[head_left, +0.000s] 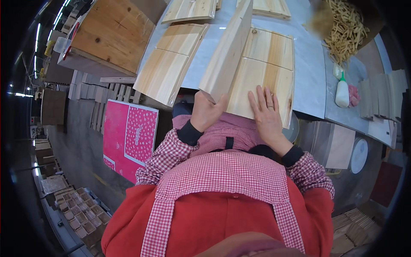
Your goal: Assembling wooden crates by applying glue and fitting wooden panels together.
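Note:
My left hand (207, 110) is closed round the near end of a pale wooden board (229, 53), which stands on its edge and slants away from me. To the right of it lies a flat grooved wooden panel (261, 73) with a darker streak down its grain. My right hand (267, 112) rests flat on that panel near its front edge, fingers spread. A similar grooved panel (169, 64) lies at the left on the table. Whether the standing board touches the flat panel along its lower edge I cannot tell.
More panels (190, 9) lie farther back on the table (310, 77). At the right stand a white glue bottle with a green tip (342, 92) and a heap of small wooden strips (346, 30). A large wooden box (113, 32) and a pink carton (122, 137) are at the left.

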{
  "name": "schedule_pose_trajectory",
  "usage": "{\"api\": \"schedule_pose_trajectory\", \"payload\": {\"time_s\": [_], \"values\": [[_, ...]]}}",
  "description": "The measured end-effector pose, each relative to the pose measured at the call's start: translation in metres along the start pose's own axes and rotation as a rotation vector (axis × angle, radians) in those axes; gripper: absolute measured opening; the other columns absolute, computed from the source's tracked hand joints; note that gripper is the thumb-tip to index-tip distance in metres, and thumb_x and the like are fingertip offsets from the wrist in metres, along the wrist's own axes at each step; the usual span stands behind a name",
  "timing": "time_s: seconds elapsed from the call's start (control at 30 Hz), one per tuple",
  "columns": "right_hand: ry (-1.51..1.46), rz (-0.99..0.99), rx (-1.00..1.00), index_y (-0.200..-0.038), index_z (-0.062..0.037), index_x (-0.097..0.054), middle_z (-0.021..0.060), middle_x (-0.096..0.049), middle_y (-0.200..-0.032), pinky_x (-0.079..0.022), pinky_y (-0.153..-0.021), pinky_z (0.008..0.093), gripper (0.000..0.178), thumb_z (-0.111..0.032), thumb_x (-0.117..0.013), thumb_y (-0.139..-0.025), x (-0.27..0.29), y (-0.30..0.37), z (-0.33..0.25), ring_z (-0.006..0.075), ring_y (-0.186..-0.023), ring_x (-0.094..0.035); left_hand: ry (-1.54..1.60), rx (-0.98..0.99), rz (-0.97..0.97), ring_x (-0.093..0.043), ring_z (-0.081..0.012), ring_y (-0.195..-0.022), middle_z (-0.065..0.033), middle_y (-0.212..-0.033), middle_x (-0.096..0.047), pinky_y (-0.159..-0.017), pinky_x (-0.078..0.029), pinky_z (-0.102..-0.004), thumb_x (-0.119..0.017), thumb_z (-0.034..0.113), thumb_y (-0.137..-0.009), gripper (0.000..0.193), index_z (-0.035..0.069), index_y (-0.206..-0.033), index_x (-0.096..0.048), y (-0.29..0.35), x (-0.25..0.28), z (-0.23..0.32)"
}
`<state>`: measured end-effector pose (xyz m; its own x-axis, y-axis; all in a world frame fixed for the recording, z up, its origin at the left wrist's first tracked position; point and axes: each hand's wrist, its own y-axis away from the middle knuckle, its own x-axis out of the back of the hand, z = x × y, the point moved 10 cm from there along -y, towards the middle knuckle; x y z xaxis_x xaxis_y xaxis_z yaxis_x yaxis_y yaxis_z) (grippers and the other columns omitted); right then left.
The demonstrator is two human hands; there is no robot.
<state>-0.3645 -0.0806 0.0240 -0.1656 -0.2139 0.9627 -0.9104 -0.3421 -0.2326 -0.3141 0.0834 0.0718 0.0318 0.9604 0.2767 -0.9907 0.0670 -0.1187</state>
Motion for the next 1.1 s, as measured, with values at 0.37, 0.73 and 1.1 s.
{"api": "schedule_pose_trajectory", "payload": {"time_s": [0.37,0.73,1.1], "values": [[-0.446,-0.019,0.143,-0.130,-0.0050,-0.049,0.0186,-0.043,-0.139,-0.027,-0.110,0.0451,0.052,-0.017,-0.062,-0.081,0.024,-0.005,0.032,0.0340,-0.129,-0.039,-0.155,0.002,-0.046,-0.058,-0.0172,-0.093,-0.0108,-0.101,-0.064,-0.082,-0.047,-0.0311,-0.061,0.005,-0.088,0.027,-0.007,-0.112,-0.057,-0.003,-0.011,-0.008],[0.133,0.239,-1.034,-0.086,-0.0032,-0.068,0.0239,-0.065,-0.094,-0.048,-0.076,0.0535,0.018,-0.016,-0.057,-0.079,0.087,0.148,0.456,0.0428,-0.088,-0.062,-0.035,-0.041,0.003,-0.057,-0.0226,-0.101,-0.0156,-0.113,-0.059,-0.090,-0.044,-0.0328,-0.060,0.001,-0.084,0.034,-0.009,-0.116,-0.052,-0.001,-0.003,-0.020],[1.197,0.648,-0.864,-0.096,-0.0035,-0.063,0.0122,-0.062,-0.105,-0.047,-0.082,0.0464,0.022,-0.020,-0.053,-0.086,0.502,0.071,0.348,0.0301,-0.102,-0.058,0.023,-0.090,0.020,-0.061,-0.0220,-0.091,-0.0186,-0.102,-0.063,-0.081,-0.048,-0.0321,-0.061,-0.002,-0.080,0.031,-0.013,-0.108,-0.054,-0.005,-0.014,0.003]]}}
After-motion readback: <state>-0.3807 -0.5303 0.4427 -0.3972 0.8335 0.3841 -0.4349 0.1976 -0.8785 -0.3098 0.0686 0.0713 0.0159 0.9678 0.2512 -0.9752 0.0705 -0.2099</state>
